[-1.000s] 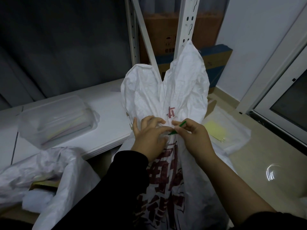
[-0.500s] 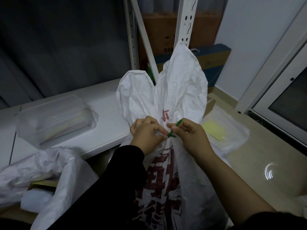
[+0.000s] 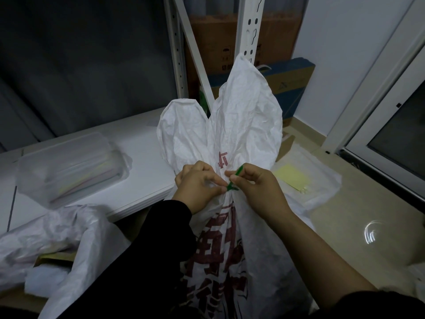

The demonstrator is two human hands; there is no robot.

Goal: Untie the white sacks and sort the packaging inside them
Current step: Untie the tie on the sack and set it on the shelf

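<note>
White sack (image 3: 243, 125) with dark red print, green tie (image 3: 234, 180), pale yellow sheet (image 3: 291, 178)

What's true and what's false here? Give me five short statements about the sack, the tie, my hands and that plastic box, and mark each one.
1. A green tie cinches the white sack at its neck. True.
2. The right hand pinches the tie's free end. True.
3. The left hand lies flat on the white tabletop. False: it pinches the sack's neck at the tie.
4. The clear plastic box sits to the sack's right. False: it sits to its left, on the tabletop.
5. The sack carries red print. True.
</note>
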